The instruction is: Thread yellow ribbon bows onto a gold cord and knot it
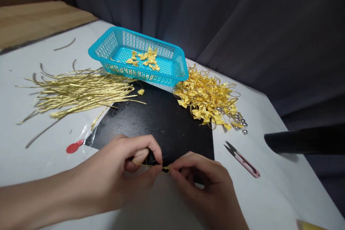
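The white table [269, 194] carries the whole job, with a square black mat [161, 118] laid near its front edge. Left of the mat lies a broad loose heap of thin gold cord lengths [78, 93], seemingly the stock not yet worked, and it looks like the larger share. Behind the mat stands a turquoise perforated plastic basket [178, 68] holding only a handful of small yellow ribbon bows [147, 59]. Right of the basket sits a pile of yellow ribbon bows with gold loops [207, 100], with a few silver beads at its near edge (what they are for I cannot tell). By that showing, a fair batch is made and plenty remains. Pink thread snips [242, 160] lie unused to the right of the mat. At the mat's near edge, the left hand [118, 176] and right hand [205, 183] meet, fingers of both pinched closed on one short gold cord piece [151, 165] stretched between them.
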